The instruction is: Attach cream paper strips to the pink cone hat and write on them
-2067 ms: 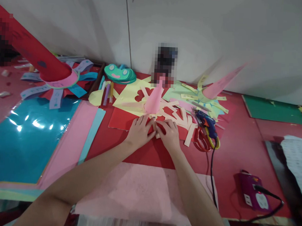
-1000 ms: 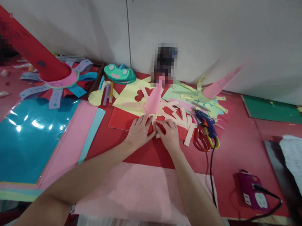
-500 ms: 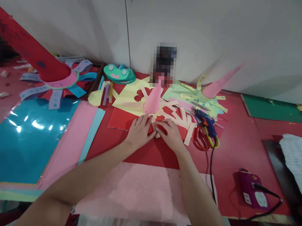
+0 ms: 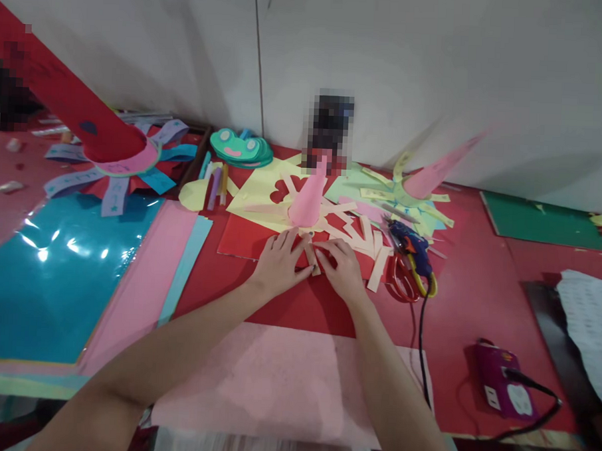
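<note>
A pink paper cone [image 4: 308, 202] stands upright at the middle, with pale paper strips spreading from its base. One pale strip [image 4: 312, 254] points from the cone toward me, between my hands. My left hand [image 4: 278, 261] lies at this strip's left side, fingers spread, fingertips near the cone's base and thumb at the strip's near end. On the right side, my right hand [image 4: 340, 266] is bent with its thumb and forefinger close to the strip; whether they grip it cannot be made out. Loose pale strips [image 4: 377, 269] lie right of my right hand.
A blue glue gun [image 4: 410, 243] and scissors [image 4: 403, 278] lie to the right, with a cable running to a purple power box [image 4: 506, 381]. Green frog cutouts [image 4: 240, 147] and markers [image 4: 215, 187] are at the back left. A red cone [image 4: 105, 134] with strips stands far left.
The fingers and thumb of my right hand have drawn slightly right, off the strip, so more of it shows. My left hand has barely moved. The view has shifted slightly.
</note>
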Motion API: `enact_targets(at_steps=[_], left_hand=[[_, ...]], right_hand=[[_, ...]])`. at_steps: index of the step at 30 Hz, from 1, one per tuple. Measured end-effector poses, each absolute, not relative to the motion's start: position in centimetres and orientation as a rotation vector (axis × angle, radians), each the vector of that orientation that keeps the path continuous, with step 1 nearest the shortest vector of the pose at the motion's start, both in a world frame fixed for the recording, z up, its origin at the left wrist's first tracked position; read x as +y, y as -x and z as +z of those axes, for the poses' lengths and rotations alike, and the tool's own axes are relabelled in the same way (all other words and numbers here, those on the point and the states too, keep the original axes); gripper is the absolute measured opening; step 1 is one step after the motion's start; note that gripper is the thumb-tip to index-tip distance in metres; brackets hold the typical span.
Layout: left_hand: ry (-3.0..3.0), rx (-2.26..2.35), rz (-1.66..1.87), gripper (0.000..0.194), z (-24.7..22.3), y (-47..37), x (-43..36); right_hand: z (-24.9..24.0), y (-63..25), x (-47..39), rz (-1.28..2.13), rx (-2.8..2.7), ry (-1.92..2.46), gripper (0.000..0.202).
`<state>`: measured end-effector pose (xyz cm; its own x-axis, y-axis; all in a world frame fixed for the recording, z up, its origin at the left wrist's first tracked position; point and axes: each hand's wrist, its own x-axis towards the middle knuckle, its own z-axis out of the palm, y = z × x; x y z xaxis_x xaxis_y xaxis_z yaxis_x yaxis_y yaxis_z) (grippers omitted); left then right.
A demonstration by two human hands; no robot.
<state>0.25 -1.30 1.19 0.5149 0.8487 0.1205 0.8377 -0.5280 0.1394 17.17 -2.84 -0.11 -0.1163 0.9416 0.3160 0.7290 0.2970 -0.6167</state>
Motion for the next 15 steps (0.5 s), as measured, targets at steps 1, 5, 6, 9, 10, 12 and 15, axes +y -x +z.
enact_targets(at_steps=[1, 5, 6, 9, 10, 12, 15], left_hand=[[-2.684, 1.490, 0.263, 0.060, 1.19, -0.25, -1.31], [-2.695, 1.502, 0.244, 0.061, 1.23, -0.31, -1.33], [-2.695, 1.506, 0.242, 0.061, 1.23, -0.32, -1.33], [-2.688, 1.507, 0.246, 0.061, 1.20, -0.36, -1.32], [-2.684, 1.505, 0.247, 0.061, 1.16, -0.36, -1.32], [-2.679, 1.505, 0.247, 0.062, 1.08, -0.36, -1.32], [-2.676, 1.508, 0.253, 0.062, 0.96, -0.35, -1.33]], right_hand=[[-0.14, -17.00, -2.84, 0.391, -1.882, 1.506, 0.022], [-0.16, -16.72, -2.86, 0.387, -1.854, 1.529, 0.022], [-0.14, -16.72, -2.87, 0.393, -1.856, 1.529, 0.022], [-0.08, -16.76, -2.87, 0.396, -1.863, 1.534, 0.022], [-0.07, -16.77, -2.86, 0.396, -1.864, 1.535, 0.022], [-0.09, -16.77, -2.83, 0.394, -1.863, 1.536, 0.021], [-0.14, -16.74, -2.83, 0.390, -1.863, 1.536, 0.021]])
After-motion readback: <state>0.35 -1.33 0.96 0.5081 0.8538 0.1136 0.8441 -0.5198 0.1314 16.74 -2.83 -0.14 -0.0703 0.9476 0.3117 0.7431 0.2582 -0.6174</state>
